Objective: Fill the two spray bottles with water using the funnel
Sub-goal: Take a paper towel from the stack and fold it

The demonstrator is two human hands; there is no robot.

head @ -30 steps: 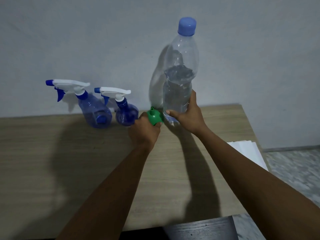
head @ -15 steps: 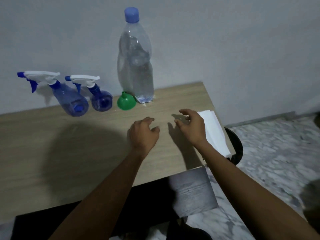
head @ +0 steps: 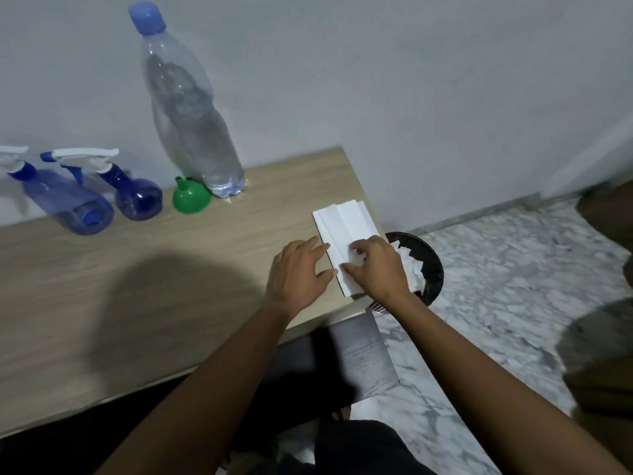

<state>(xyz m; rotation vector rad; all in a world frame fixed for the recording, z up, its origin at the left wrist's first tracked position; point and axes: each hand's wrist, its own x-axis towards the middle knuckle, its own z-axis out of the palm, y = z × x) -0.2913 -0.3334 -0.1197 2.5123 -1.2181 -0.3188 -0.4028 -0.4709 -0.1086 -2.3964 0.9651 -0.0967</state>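
Two blue spray bottles with white trigger heads stand at the back left of the wooden table (head: 171,269): a larger one (head: 65,200) and a smaller one (head: 137,195). A green funnel (head: 190,198) rests mouth-down beside a tall capped water bottle (head: 191,111) near the wall. At the table's right edge lies a stack of white paper napkins (head: 346,221). My right hand (head: 376,269) pinches the top napkin between thumb and fingers. My left hand (head: 301,272) lies flat on the table, its fingertips touching the stack's left edge.
A black waste bin (head: 433,269) holding crumpled white paper stands on the marble floor (head: 496,286) just off the table's right edge. A grey wall runs behind the table. A dark seat sits below the table's front edge.
Both hands let go of the funnel and water bottle, which now stand by the wall. The hands moved right to the napkin stack, and the view swung right.
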